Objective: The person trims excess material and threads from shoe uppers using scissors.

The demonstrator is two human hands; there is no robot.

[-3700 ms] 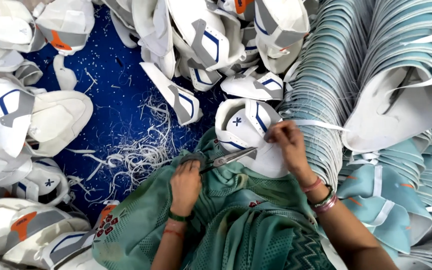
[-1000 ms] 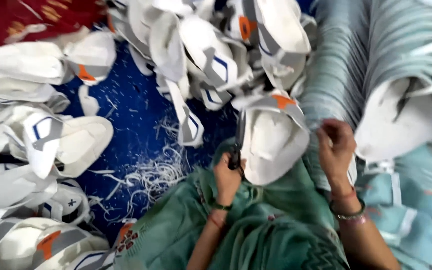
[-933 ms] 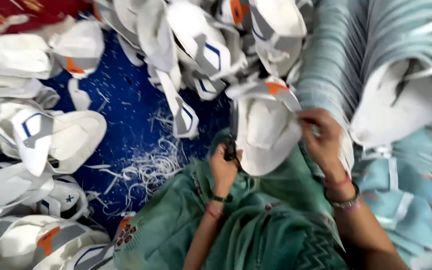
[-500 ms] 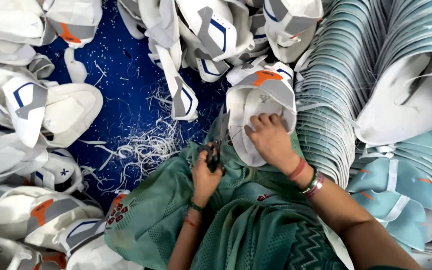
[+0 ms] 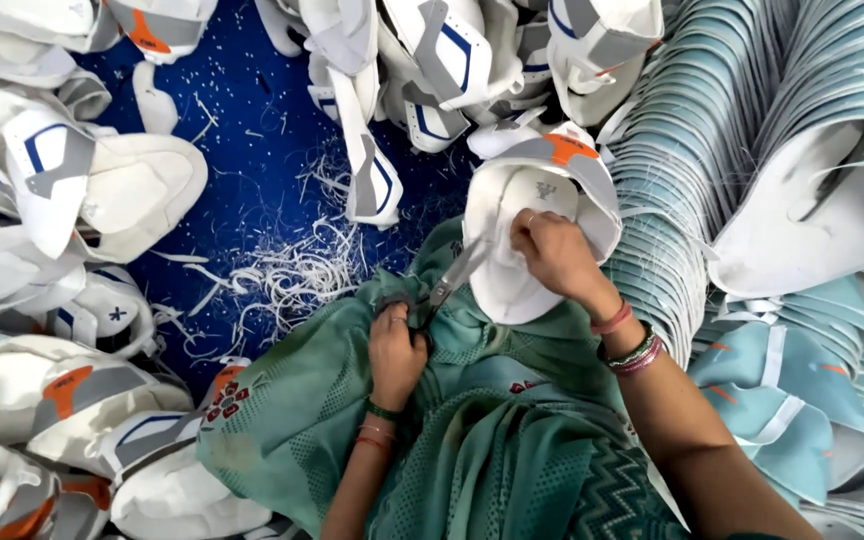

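My left hand (image 5: 394, 352) grips the handles of a pair of scissors (image 5: 449, 281) over my green-clad lap. The blades point up and right and touch the left edge of a white shoe upper (image 5: 512, 270) with grey and orange patches. My right hand (image 5: 555, 255) presses down on the inside of that upper and holds it in place on my lap.
Many white shoe uppers (image 5: 122, 190) with grey, blue and orange patches lie around a blue cloth (image 5: 252, 130). White thread trimmings (image 5: 287, 275) litter the cloth. Tall stacks of teal uppers (image 5: 712, 110) fill the right side. Green fabric (image 5: 492, 440) covers my lap.
The white upper has been turned over since the first frame, its inside now facing up. My right hand moved onto it and the scissors came in against its left edge.
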